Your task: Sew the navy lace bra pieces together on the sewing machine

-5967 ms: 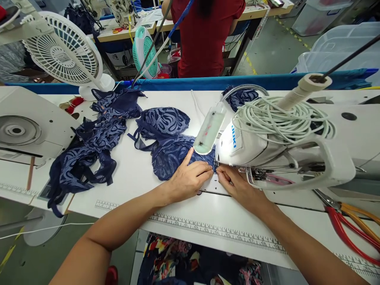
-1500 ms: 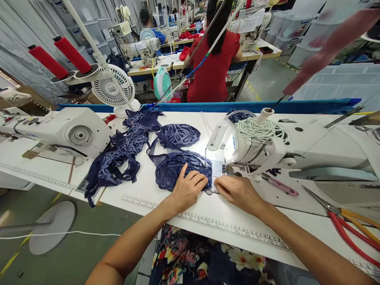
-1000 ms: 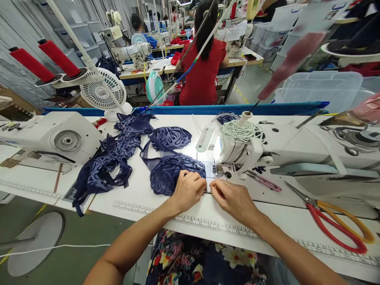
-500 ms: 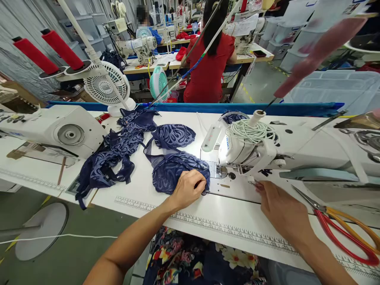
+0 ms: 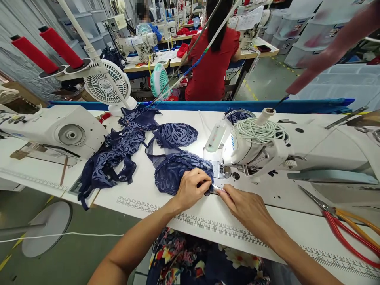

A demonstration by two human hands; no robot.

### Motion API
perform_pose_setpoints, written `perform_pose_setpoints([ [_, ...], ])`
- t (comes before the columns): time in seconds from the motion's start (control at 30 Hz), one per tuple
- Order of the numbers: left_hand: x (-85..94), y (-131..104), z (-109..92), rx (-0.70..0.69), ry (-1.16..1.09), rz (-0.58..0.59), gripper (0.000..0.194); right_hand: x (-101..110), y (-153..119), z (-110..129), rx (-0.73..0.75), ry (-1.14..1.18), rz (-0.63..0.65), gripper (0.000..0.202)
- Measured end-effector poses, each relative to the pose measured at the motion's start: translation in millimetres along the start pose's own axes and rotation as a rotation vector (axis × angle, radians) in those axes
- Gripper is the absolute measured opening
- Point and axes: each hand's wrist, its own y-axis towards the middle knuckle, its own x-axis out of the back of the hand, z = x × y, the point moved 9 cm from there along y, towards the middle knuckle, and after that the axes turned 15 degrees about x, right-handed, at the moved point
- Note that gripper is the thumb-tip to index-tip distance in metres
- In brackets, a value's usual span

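Note:
My left hand (image 5: 192, 187) is closed in a pinch on the right edge of a navy lace bra piece (image 5: 168, 176), which lies flat left of the sewing machine's needle area. In my right hand (image 5: 243, 204) is a slim silver tool (image 5: 218, 187), mostly covered by the fingers, so its kind does not show. Its tip meets the edge of the lace by my left fingertips. Just behind them stands the white sewing machine (image 5: 234, 148), its presser foot (image 5: 226, 170) beside the lace.
More navy lace pieces (image 5: 118, 152) are heaped to the left, near a second machine (image 5: 71, 132). Red-and-orange-handled scissors (image 5: 335, 213) lie at the right. A ruler strip (image 5: 225, 229) runs along the front edge. A person in red (image 5: 209, 67) sits beyond the blue table edge.
My right hand has moved left from beside the machine bed to my left fingertips, bringing the silver tool to the lace edge. My left hand keeps its pinch.

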Motion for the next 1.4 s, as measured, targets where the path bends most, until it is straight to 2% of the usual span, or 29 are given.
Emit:
perform_pose_setpoints([
  [0.13, 4.6, 0.9, 0.1, 0.003, 0.003, 0.008, 0.013, 1.3, -15.0, -20.9, -0.059, -0.149, -0.001, 0.033],
  [0.2, 4.2, -3.6, -4.9, -0.054, 0.09, 0.014, 0.007, 2.2, -28.5, -38.8, -0.116, -0.277, 0.008, 0.035],
  [0.27, 0.1, -11.2, -10.0, -0.122, 0.273, 0.002, 0.027, 6.9, -42.4, -56.3, -0.181, -0.416, -0.002, 0.037],
  [0.3, -2.8, -15.1, -11.1, -0.144, 0.376, -0.01, 0.031, 10.9, -48.1, -62.3, -0.203, -0.486, -0.017, 0.038],
  [0.4, -7.5, -21.9, -10.9, -0.152, 0.573, -0.038, 0.009, 24.5, -54.1, -59.7, -0.158, -0.602, -0.105, 0.034],
  [0.47, 1.5, -20.5, -11.4, -0.11, 0.517, -0.059, 0.015, 33.5, -50.1, -44.9, -0.084, -0.478, -0.217, 0.031],
  [0.53, 20.3, -14.9, -9.8, -0.006, 0.317, -0.057, 0.018, 38.2, -39.8, -26.6, -0.018, -0.164, -0.31, 0.027],
  [0.63, 49.4, -8.5, -6.7, 0.17, -0.06, 0.008, 0.02, 36.1, -12.9, 1.7, -0.007, 0.356, -0.316, 0.023],
  [0.73, 66.9, -11.1, -12.4, 0.237, -0.32, 0.085, 0.024, 36.1, 15.7, 21.9, -0.112, 0.645, -0.311, 0.022],
  [0.8, 71.9, -16.1, -18.3, 0.235, -0.408, 0.136, 0.024, 37.7, 34.2, 34.5, -0.137, 0.723, -0.315, 0.03],
  [0.87, 75.1, -21.6, -22.3, 0.237, -0.435, 0.178, 0.024, 39.5, 51.5, 49.5, -0.09, 0.732, -0.309, 0.038],
  [0.93, 81.8, -25.7, -23.9, 0.249, -0.407, 0.193, 0.025, 42.1, 63.6, 61.3, -0.033, 0.707, -0.318, 0.029],
  [1.0, 93.9, -28.0, -23.6, 0.263, -0.338, 0.178, 0.024, 45.7, 70.1, 66.5, -0.003, 0.677, -0.322, 0.014],
  [1.03, 100.9, -28.4, -23.1, 0.267, -0.289, 0.168, 0.024, 48.2, 72.1, 67.0, 0.009, 0.668, -0.317, 0.013],
  [1.17, 119.5, -26.8, -21.3, 0.248, -0.109, 0.208, 0.023, 56.1, 77.7, 60.2, 0.049, 0.748, -0.177, 0.023],
  [1.27, 109.3, -25.9, -18.1, 0.277, -0.141, 0.42, 0.015, 46.7, 77.1, 50.1, -0.02, 1.014, 0.024, 0.025],
  [1.33, 96.4, -27.7, -14.2, 0.35, -0.225, 0.596, 0.017, 33.9, 71.4, 42.8, -0.161, 1.212, 0.143, 0.024],
  [1.4, 86.2, -29.3, -10.7, 0.414, -0.285, 0.716, 0.02, 22.9, 64.3, 39.6, -0.298, 1.349, 0.232, 0.025],
])
